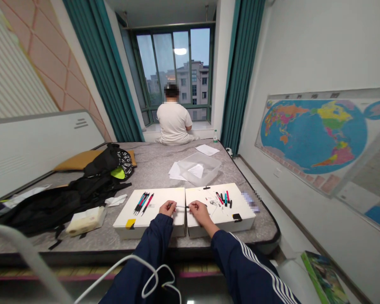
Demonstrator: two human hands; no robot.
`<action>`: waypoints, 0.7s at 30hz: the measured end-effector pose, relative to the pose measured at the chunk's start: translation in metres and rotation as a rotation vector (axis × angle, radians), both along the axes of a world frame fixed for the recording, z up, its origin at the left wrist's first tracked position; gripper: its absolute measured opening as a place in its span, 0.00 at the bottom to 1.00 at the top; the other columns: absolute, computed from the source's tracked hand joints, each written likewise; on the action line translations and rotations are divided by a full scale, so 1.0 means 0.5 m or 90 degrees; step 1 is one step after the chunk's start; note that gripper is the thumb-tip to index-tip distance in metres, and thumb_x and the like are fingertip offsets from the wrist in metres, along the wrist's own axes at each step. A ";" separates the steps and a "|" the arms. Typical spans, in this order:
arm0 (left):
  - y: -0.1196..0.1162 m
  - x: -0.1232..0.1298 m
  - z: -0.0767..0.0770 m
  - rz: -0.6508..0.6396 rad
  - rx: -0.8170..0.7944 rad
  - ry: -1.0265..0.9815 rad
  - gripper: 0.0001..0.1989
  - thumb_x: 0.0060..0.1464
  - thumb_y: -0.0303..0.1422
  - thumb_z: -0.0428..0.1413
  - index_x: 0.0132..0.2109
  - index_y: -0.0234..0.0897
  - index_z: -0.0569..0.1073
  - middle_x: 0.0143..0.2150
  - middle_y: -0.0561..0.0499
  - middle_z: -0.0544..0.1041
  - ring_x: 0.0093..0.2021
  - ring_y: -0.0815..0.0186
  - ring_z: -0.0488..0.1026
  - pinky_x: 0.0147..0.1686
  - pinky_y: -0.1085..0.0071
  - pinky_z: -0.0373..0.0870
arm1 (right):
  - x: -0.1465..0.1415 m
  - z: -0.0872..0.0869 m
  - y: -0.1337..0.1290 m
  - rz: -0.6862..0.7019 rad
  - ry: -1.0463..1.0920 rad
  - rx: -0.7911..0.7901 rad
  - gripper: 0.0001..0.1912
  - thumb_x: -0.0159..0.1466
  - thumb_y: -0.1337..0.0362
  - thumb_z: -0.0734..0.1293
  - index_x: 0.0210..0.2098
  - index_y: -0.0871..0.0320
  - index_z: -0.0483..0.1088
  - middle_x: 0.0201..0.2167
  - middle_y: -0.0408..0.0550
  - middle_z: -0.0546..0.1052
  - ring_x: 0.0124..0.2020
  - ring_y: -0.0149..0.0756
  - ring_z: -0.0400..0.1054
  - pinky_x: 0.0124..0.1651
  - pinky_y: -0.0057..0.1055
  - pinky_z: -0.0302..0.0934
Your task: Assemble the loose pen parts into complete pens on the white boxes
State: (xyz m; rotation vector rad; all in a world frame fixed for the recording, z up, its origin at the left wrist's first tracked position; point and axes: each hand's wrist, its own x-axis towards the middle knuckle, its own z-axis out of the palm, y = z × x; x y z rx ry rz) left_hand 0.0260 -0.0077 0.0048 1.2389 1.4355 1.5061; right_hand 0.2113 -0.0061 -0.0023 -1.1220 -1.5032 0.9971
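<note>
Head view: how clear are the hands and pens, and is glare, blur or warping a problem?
Head view: the left hand and right hand are evenly lit and fairly sharp; the red-and-teal pens on the white box are small and slightly soft. The green-framed window glares, with a lamp reflection. Wide-angle warping bends the walls; a pixelated patch sits beside the box.

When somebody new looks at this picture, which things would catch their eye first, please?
The eye likely goes first to the large world map on the right wall, then to a seated person facing the far window. Lower down, the left hand and right hand hold a thin pen above two white boxes, with coloured pens beside it.
</note>
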 end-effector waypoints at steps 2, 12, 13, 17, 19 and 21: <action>-0.002 0.000 0.003 -0.011 -0.002 0.013 0.23 0.38 0.51 0.60 0.30 0.34 0.73 0.16 0.54 0.69 0.18 0.70 0.64 0.22 0.74 0.58 | -0.001 -0.005 0.003 0.007 0.022 -0.001 0.13 0.59 0.55 0.65 0.32 0.59 0.70 0.23 0.44 0.75 0.24 0.32 0.69 0.28 0.26 0.59; -0.005 -0.002 0.008 -0.009 -0.003 -0.001 0.23 0.38 0.51 0.61 0.31 0.34 0.73 0.17 0.53 0.72 0.17 0.70 0.65 0.22 0.73 0.61 | 0.006 0.002 -0.001 -0.005 -0.028 0.004 0.13 0.60 0.55 0.64 0.28 0.59 0.70 0.18 0.42 0.72 0.21 0.31 0.64 0.27 0.26 0.57; -0.005 -0.003 0.008 -0.013 -0.005 -0.001 0.23 0.37 0.51 0.61 0.31 0.34 0.73 0.17 0.53 0.72 0.17 0.70 0.65 0.22 0.73 0.61 | 0.006 0.004 -0.002 -0.008 -0.043 0.007 0.14 0.61 0.54 0.63 0.27 0.59 0.70 0.18 0.42 0.71 0.21 0.31 0.64 0.27 0.25 0.57; -0.002 -0.007 0.008 -0.031 -0.010 -0.010 0.22 0.38 0.50 0.62 0.32 0.33 0.73 0.17 0.52 0.73 0.17 0.71 0.65 0.22 0.73 0.61 | 0.007 0.009 -0.006 -0.026 -0.101 0.028 0.19 0.64 0.52 0.60 0.24 0.58 0.69 0.17 0.41 0.71 0.22 0.30 0.64 0.29 0.25 0.56; -0.002 -0.007 0.009 -0.043 -0.016 -0.018 0.23 0.38 0.49 0.62 0.33 0.33 0.73 0.18 0.51 0.74 0.17 0.71 0.65 0.21 0.74 0.61 | 0.007 0.008 -0.005 -0.029 -0.103 0.026 0.19 0.64 0.52 0.59 0.25 0.58 0.69 0.18 0.42 0.72 0.23 0.30 0.65 0.29 0.24 0.56; -0.003 -0.004 0.011 -0.045 -0.017 -0.035 0.24 0.36 0.48 0.63 0.35 0.32 0.73 0.19 0.50 0.75 0.19 0.69 0.69 0.22 0.74 0.62 | 0.007 0.006 -0.004 -0.023 -0.087 0.015 0.18 0.64 0.53 0.59 0.27 0.58 0.70 0.20 0.42 0.73 0.23 0.30 0.65 0.29 0.24 0.56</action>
